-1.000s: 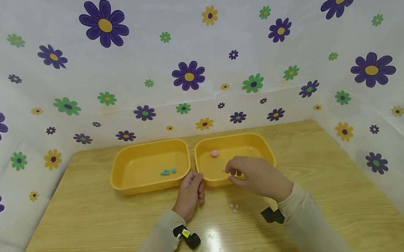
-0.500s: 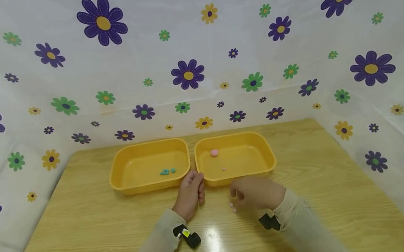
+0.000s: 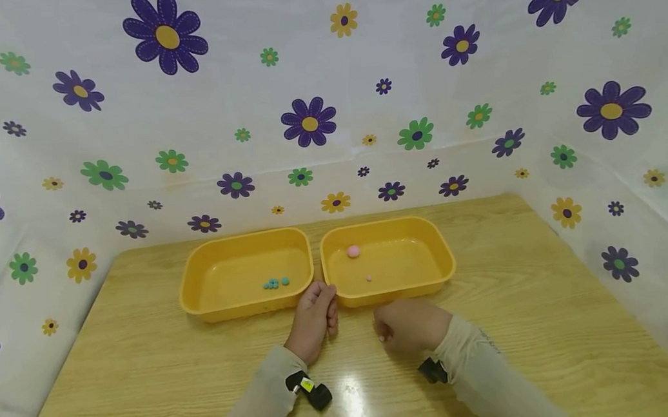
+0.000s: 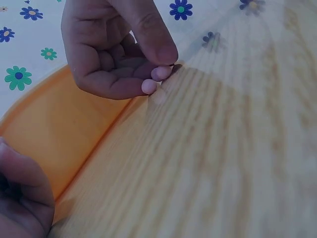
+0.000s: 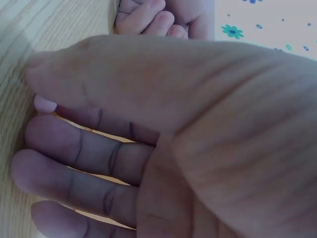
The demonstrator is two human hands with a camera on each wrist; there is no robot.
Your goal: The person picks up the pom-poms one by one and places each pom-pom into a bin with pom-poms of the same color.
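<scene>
My right hand (image 3: pixel 414 325) is low at the table in front of the right tray, pinching a small pink ball (image 5: pixel 45 104) between thumb and finger. From the left wrist view, two pink balls show at its fingertips: one pink ball (image 4: pixel 161 73) under the thumb, the other (image 4: pixel 149 87) right at a fingertip. My left hand (image 3: pixel 311 323) rests loosely curled against the near corner where the two trays meet. Inside the yellow right tray (image 3: pixel 398 290) lie a larger pink ball (image 3: pixel 353 251) and a tiny pink one (image 3: pixel 368 278).
The yellow left tray (image 3: pixel 231 311) holds several small teal balls (image 3: pixel 272 283) near its front right. Both trays stand on a wooden table (image 3: pixel 148 376). A white cloth (image 3: pixel 335 60) printed with flowers encloses the back and sides.
My right hand has drawn back from over the right tray, down to the pink balls on the table, leaving the tiny ball in the tray uncovered. The left hand has stayed put.
</scene>
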